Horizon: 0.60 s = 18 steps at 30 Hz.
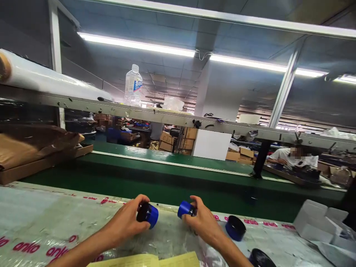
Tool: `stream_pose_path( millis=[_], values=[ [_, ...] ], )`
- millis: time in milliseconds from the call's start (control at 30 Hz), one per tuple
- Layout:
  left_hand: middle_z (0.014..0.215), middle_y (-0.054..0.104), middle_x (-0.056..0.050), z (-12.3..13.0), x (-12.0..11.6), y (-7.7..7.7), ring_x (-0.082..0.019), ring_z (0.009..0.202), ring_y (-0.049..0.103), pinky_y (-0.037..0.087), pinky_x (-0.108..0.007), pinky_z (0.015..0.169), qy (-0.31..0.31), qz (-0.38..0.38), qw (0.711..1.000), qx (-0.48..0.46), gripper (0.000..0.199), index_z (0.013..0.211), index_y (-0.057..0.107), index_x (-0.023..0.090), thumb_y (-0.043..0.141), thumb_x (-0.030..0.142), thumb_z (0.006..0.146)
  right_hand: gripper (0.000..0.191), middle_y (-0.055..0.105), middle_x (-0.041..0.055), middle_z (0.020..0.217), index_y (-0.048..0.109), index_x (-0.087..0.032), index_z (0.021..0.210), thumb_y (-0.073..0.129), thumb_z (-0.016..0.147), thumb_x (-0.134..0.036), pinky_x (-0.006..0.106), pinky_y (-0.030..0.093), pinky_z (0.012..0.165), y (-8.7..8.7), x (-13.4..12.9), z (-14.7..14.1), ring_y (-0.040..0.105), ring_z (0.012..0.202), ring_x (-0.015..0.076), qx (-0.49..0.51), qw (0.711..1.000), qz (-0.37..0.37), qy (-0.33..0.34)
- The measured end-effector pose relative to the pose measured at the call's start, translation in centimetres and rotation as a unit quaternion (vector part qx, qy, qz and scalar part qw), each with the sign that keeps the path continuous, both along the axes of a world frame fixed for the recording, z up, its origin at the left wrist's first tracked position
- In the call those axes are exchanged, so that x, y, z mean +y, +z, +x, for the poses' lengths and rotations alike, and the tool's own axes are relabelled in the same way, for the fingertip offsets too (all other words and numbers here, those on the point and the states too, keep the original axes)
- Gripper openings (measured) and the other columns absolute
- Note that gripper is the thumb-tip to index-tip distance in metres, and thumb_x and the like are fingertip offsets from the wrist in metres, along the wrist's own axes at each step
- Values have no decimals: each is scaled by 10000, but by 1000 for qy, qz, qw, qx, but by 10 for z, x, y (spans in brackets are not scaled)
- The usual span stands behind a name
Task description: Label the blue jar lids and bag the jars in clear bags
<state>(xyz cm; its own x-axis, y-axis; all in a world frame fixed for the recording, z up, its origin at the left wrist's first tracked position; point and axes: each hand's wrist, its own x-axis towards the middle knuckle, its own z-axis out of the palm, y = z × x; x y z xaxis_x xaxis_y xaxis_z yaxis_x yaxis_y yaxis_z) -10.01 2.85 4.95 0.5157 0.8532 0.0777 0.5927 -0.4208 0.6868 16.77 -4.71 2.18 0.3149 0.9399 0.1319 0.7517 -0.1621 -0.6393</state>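
Note:
My left hand (129,217) grips a short black and blue cylinder (151,216), thumb below and fingers over the top. In my right hand (201,218) is a similar blue and black cylinder (184,210), pinched between thumb and fingers. Both pieces are tilted and held apart, above the near edge of the green belt. To the right of my right hand a blue and black ring-like piece (236,227) rests on the plastic-covered bench (91,222). Another dark round piece (261,257) is partly cut off at the bottom edge.
Yellow paper sheets (178,260) lie at the front. A white open box (314,222) stands at the right, a cardboard tray (47,163) at the left. Beyond the green conveyor belt (155,181) runs a shelf rail carrying a plastic bottle (133,87). A person (294,159) sits at the far right.

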Motion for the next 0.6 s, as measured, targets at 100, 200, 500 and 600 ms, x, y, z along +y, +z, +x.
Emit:
stream_pose_path(
  millis=[100, 200, 500, 600],
  values=[
    [1147, 653, -72, 21, 4, -4, -292, 1076, 600, 453, -393, 914, -5, 54, 998, 29, 570, 1221, 596, 225, 704, 296, 666, 629, 668, 156, 1131, 539, -125, 1323, 574, 769, -421, 381, 481, 838, 9, -8, 15, 647, 992, 294, -63, 997, -28, -31],
    [1167, 661, -66, 47, 9, -10, -305, 1125, 576, 457, -403, 929, -59, 117, 990, 50, 582, 1228, 634, 233, 701, 255, 649, 546, 693, 159, 1088, 638, -145, 1251, 593, 764, -387, 419, 460, 866, 19, -12, 31, 612, 1052, 336, -137, 989, -53, -22],
    [1171, 648, -95, 131, 0, -31, -329, 1055, 637, 522, -453, 921, -198, 137, 967, 79, 615, 1285, 619, 241, 660, 226, 672, 766, 695, 143, 1237, 597, -145, 1394, 598, 629, -166, 468, 439, 981, 2, -15, 51, 546, 1173, 389, -250, 959, -117, 70],
    [1283, 619, -120, 137, -3, -43, -357, 1160, 604, 490, -494, 1003, -222, 101, 967, 68, 719, 1390, 535, 224, 683, 244, 687, 937, 525, 138, 1481, 350, -84, 1545, 607, 652, -196, 391, 411, 1066, -10, -26, 60, 479, 1311, 327, -226, 964, -124, 59]
  ],
)
